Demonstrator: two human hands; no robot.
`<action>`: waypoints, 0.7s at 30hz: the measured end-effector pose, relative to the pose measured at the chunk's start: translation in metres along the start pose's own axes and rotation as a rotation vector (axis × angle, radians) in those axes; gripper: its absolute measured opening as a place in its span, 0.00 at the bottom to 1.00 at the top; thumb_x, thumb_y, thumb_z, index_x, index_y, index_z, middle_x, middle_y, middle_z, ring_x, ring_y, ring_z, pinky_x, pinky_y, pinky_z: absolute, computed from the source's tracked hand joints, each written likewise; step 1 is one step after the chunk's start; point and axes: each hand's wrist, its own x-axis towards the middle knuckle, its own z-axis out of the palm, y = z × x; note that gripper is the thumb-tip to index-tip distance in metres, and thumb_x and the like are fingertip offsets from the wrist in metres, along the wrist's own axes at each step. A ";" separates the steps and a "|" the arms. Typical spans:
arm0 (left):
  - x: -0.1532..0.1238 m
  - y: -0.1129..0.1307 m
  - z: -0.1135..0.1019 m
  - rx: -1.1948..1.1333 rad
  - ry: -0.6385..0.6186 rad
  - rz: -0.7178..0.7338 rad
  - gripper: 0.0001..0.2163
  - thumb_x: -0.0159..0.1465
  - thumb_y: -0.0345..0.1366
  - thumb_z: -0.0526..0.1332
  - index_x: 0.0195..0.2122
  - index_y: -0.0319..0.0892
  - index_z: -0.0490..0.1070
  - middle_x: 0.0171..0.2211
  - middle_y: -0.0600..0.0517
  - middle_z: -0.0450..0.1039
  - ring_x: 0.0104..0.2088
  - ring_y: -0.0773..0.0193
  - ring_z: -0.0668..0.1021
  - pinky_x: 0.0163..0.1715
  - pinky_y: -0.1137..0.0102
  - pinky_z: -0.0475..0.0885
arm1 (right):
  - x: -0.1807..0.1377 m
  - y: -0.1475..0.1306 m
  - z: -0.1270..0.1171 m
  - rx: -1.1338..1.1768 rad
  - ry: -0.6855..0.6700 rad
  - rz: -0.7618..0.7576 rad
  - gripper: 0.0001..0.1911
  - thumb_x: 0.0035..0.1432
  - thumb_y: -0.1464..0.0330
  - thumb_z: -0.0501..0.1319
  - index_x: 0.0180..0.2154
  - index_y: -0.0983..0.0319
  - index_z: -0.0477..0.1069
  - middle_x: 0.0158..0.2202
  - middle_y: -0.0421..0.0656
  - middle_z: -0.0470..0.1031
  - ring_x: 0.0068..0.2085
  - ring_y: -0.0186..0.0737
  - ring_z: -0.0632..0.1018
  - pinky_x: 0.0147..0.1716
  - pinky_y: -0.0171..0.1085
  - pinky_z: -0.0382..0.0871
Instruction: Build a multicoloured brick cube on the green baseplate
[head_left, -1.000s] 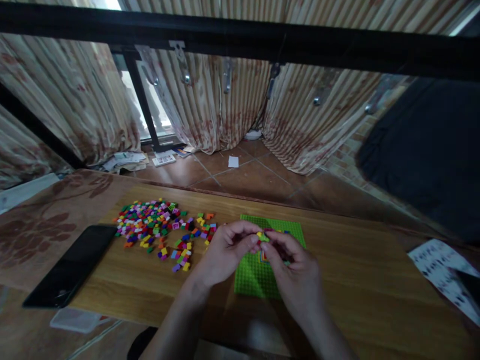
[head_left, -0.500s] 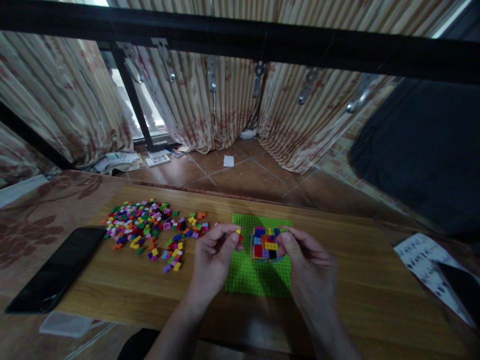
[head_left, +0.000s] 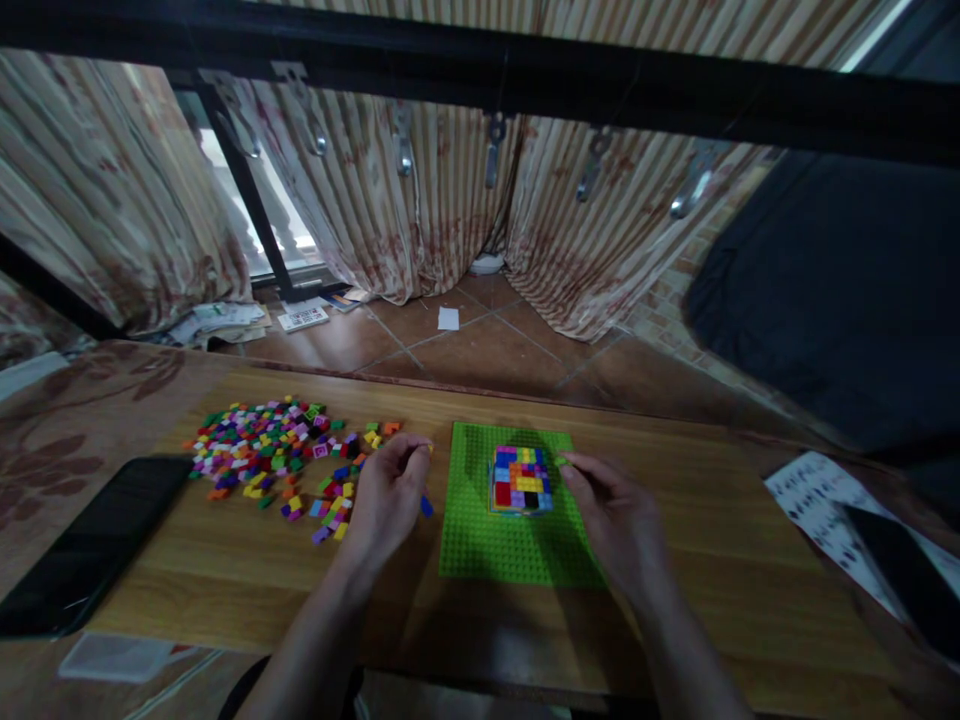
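Stack [head_left: 523, 482] of bricks is sitting on the green plate [head_left: 480, 555] on the desk [head_left: 750, 560], between both hands and apart from them. Right hand [head_left: 619, 510] is pinching a green brick [head_left: 562, 461] just beside the stack. Left hand [head_left: 390, 490] is hovering left of the plate, fingertips gripping a yellowish brick [head_left: 430, 448], mostly hidden, a blue brick [head_left: 427, 506] showing just beside, the loose pile [head_left: 259, 440] spreading farther left.

Striped curtains [head_left: 442, 220], tiled floor [head_left: 510, 350], small white paper [head_left: 448, 319]
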 end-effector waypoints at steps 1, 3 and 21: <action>0.000 -0.001 0.002 0.018 -0.012 0.008 0.07 0.56 0.39 0.61 0.30 0.41 0.73 0.18 0.59 0.62 0.18 0.70 0.65 0.19 0.75 0.61 | 0.000 0.001 0.000 -0.018 -0.026 -0.029 0.13 0.59 0.59 0.61 0.38 0.59 0.80 0.37 0.45 0.79 0.38 0.43 0.79 0.38 0.42 0.73; 0.000 -0.002 0.006 0.044 -0.046 0.015 0.07 0.57 0.39 0.60 0.31 0.41 0.73 0.18 0.59 0.63 0.18 0.70 0.65 0.19 0.75 0.60 | 0.001 0.002 0.002 -0.042 -0.063 -0.041 0.14 0.60 0.60 0.60 0.39 0.59 0.81 0.37 0.46 0.79 0.39 0.43 0.78 0.38 0.42 0.73; -0.003 -0.017 0.030 0.044 -0.241 0.023 0.07 0.59 0.38 0.58 0.31 0.42 0.74 0.19 0.58 0.64 0.20 0.68 0.67 0.21 0.73 0.59 | 0.000 0.008 0.012 -0.135 -0.097 0.012 0.19 0.62 0.60 0.57 0.46 0.64 0.78 0.43 0.50 0.80 0.44 0.47 0.79 0.46 0.48 0.72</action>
